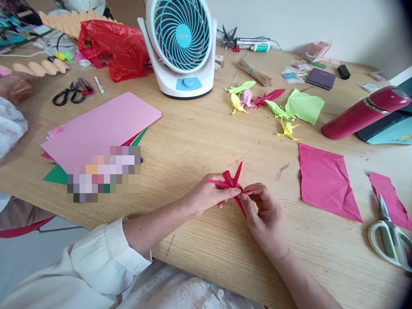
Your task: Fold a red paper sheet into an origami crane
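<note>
A dark pink folded paper figure, with several narrow points sticking out, is held above the front of the table. My left hand pinches its body, thumb on top. With thumb and fingertips, my right hand grips one thin point on its right side. Parts of the figure are covered by my fingers. To the right lies a creased dark pink paper sheet, and past it a smaller pink paper strip. White-handled scissors rest partly on that strip.
Folded paper figures and a green paper lie beyond my hands. A fan stands at the back, a red bottle at the right. Left are pink paper sheets, black-handled scissors and another person's hand.
</note>
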Demonstrator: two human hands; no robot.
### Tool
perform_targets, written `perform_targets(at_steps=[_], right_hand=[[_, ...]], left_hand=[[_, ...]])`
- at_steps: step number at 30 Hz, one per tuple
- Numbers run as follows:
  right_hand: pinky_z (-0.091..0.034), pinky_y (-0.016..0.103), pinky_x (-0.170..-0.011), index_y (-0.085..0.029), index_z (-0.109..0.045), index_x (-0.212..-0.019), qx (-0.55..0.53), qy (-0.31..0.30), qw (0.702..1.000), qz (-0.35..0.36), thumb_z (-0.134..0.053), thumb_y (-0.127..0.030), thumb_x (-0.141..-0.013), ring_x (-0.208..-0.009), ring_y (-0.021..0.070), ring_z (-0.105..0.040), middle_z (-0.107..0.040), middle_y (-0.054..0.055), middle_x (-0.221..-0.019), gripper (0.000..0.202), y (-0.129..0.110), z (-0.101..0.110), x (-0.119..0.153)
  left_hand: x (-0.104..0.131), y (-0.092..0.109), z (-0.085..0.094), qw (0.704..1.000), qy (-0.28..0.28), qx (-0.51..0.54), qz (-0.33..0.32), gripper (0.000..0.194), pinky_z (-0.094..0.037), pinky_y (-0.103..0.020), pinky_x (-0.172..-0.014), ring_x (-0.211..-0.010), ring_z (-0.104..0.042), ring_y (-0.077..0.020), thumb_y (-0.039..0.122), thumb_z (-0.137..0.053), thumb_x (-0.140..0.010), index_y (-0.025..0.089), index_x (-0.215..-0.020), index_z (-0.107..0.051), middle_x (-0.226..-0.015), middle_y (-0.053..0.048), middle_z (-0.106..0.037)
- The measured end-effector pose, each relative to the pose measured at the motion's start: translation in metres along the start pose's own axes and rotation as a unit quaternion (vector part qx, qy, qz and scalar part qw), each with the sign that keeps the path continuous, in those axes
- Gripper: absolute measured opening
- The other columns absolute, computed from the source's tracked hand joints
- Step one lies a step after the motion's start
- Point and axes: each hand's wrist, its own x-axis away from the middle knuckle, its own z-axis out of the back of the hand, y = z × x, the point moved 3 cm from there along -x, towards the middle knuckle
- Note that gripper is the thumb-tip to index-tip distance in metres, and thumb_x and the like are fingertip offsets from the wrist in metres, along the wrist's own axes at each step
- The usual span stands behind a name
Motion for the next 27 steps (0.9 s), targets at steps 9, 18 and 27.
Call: perform_targets(at_steps=[9,18,27], right_hand=[[-0.051,0.024,-0.071,-0.022,-0.063,-0.082,-0.274,0.020,0.946,-0.170,-0.075,-0.033,-0.086,-0.073,0.0122,-0.059,-0.063,-0.001,-0.079,0.017,0.011,-0.007,-0.004],[-0.050,0.024,-0.066,-0.022,-0.063,-0.084,-0.207,0.001,0.970,-0.130,-0.071,-0.034,-0.089,-0.070,0.0126,-0.057,-0.062,0.000,-0.076,0.016,0.009,-0.005,-0.006],[-0.051,0.030,-0.073,-0.025,-0.063,-0.105,0.139,-0.017,0.976,0.165,-0.060,-0.007,-0.092,-0.086,0.0162,-0.062,-0.062,0.003,-0.095,0.022,-0.008,0.008,-0.003]], left_hand=[[0.001,0.003,0.001,0.994,-0.002,-0.097,-0.041,0.033,-0.043,-0.016,-0.045,-0.056,-0.049,-0.0069,0.045,-0.079,-0.076,0.014,-0.084,-0.069,-0.066,0.003,-0.057],[0.003,0.009,0.002,0.990,0.043,-0.125,-0.042,0.034,-0.043,-0.018,-0.044,-0.052,-0.050,-0.0078,0.045,-0.072,-0.079,0.012,-0.086,-0.070,-0.062,0.002,-0.057],[0.005,0.011,0.003,0.995,0.026,-0.093,-0.037,0.032,-0.042,-0.018,-0.046,-0.051,-0.050,-0.0077,0.045,-0.072,-0.080,0.013,-0.083,-0.067,-0.057,0.004,-0.054]])
